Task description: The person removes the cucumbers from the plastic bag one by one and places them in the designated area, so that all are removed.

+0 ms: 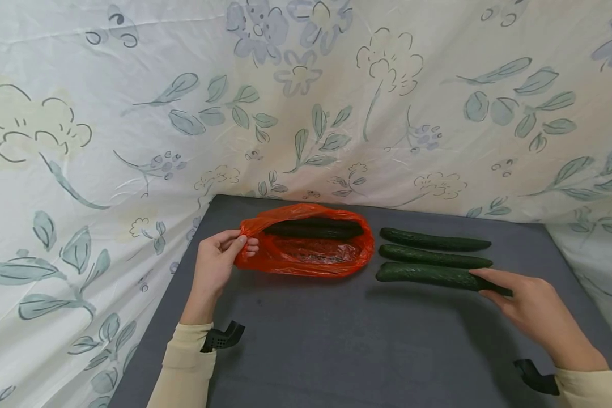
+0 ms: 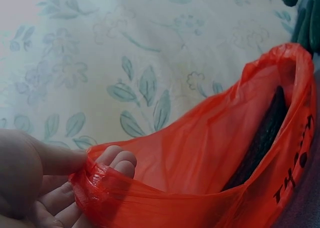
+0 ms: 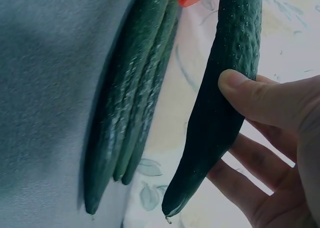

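We saw the left hand (image 1: 219, 255) pinching the gathered rim of a red plastic bag (image 1: 306, 271) between thumb and fingers, with a couple of its fingertips showing over the rim. The bag lay on the dark grey desk (image 1: 316, 340), stretching away to the right of that hand with its mouth wide apart. Inside it, to the right of the left hand, we made out dark cucumber (image 1: 313, 229) lying lengthwise, though we could not tell how many pieces there were. From the left wrist we also read part of some black lettering (image 2: 286, 184) on the bag's outer side. The right hand (image 1: 532, 300) gripped a green cucumber (image 1: 423, 273) near one end, thumb on one side and fingers on the other, and held it raised above the desk; its free end pointed leftward from that hand, toward the bag. Just beyond the held piece, ahead and to the left of the right hand, we saw a far cucumber (image 1: 436, 239) and a middle cucumber (image 1: 435, 256) lying side by side on the desk; from the right wrist we counted three lying there, apart from the held one. Each hand came out of a pale yellow sleeve (image 1: 188, 362), and a flowered cloth (image 1: 336, 85) hung beyond both hands.
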Available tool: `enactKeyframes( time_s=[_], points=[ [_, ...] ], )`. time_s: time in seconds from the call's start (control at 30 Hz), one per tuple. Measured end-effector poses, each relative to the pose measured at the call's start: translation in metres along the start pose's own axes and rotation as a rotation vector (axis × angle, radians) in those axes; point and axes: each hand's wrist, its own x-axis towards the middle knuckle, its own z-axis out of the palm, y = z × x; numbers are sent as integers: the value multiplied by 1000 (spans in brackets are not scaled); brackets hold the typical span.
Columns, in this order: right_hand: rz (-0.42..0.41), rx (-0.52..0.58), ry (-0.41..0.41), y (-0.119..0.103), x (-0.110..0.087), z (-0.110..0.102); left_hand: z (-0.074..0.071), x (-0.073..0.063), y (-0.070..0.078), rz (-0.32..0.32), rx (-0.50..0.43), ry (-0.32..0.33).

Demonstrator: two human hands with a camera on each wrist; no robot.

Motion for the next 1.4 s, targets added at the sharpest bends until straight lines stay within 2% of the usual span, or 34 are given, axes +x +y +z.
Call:
enactKeyframes(
  time_s=[0.27, 0.7, 0.9, 1.13, 1.4],
  points=[
    [55, 13, -61, 12, -10, 12, 0, -1, -1, -10, 1, -2],
    [85, 28, -129, 24, -18, 27, 1, 0, -2, -14, 2, 9],
    [89, 26, -155, 26, -18, 35, 1, 1, -3, -7, -6, 7],
    [135, 41, -240, 28, -17, 39, 1, 2, -4, -6, -6, 5],
    [154, 69, -292, 32, -17, 45, 0, 3, -6, 20, -10, -9]
  ],
)
